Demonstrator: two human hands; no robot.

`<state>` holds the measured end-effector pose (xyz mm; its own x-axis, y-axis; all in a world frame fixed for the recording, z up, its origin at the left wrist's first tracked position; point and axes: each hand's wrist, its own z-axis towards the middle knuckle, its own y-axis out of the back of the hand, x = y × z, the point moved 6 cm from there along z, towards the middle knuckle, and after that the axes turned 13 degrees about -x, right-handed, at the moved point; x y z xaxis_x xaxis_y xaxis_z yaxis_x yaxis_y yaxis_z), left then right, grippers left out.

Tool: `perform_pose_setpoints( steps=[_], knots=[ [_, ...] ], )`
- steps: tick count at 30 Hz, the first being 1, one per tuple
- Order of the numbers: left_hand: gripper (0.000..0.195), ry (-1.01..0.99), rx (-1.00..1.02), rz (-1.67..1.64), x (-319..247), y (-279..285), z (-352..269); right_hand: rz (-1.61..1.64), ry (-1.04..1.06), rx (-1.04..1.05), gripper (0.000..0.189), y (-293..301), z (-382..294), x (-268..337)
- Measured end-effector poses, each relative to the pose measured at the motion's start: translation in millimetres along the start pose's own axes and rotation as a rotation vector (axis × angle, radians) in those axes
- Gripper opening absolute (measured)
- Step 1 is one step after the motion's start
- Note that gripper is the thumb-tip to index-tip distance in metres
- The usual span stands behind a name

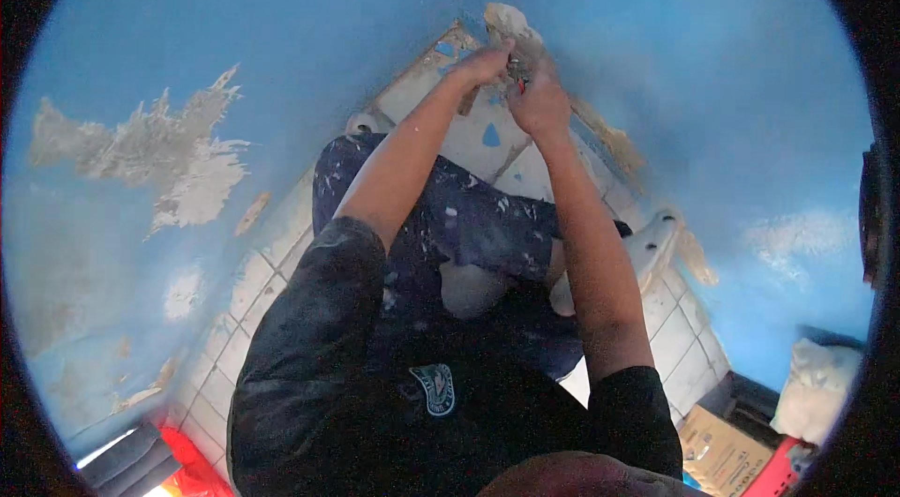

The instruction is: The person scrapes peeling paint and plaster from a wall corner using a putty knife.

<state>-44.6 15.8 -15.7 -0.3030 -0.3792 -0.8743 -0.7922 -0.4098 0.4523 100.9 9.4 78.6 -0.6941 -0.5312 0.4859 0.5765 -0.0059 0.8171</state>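
Near the corner where two blue walls meet, both my hands are raised in front of a patch of bare plaster [508,19] low on the right wall. My right hand [543,102] is closed around a small tool with a red part [521,85], whose kind I cannot tell. My left hand [485,66] reaches to the tool's upper end from the left, its fingers touching it or the wall. Blue paint flakes [491,135] lie on the white floor tiles [450,118] below the hands.
More bare patches mark the left wall [162,145] and the right wall's foot [612,140]. White sandals, one at the right [657,244], are by my bent legs. A cardboard box [724,455], a white sack [815,388] and a red bag [190,465] stand behind at the sides.
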Motion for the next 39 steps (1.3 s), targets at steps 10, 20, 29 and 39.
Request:
perform_pose_setpoints(
  steps=[10, 20, 29, 39],
  knots=[
    [0.068, 0.044, -0.04, -0.079, 8, -27, 16, 0.005, 0.148, -0.029, 0.031, -47, 24, -18],
    [0.072, 0.168, -0.067, -0.174, -13, -25, -4, -0.075, 0.167, -0.036, 0.028, -27, 29, -4],
    [0.065, -0.084, 0.01, 0.15, -8, -41, 10, -0.171, 0.223, -0.098, 0.029, -58, 15, -27],
    [0.049, -0.06, -0.248, 0.192, 45, -64, 35, 0.316, 0.018, 0.127, 0.034, -87, 19, -54]
  ],
)
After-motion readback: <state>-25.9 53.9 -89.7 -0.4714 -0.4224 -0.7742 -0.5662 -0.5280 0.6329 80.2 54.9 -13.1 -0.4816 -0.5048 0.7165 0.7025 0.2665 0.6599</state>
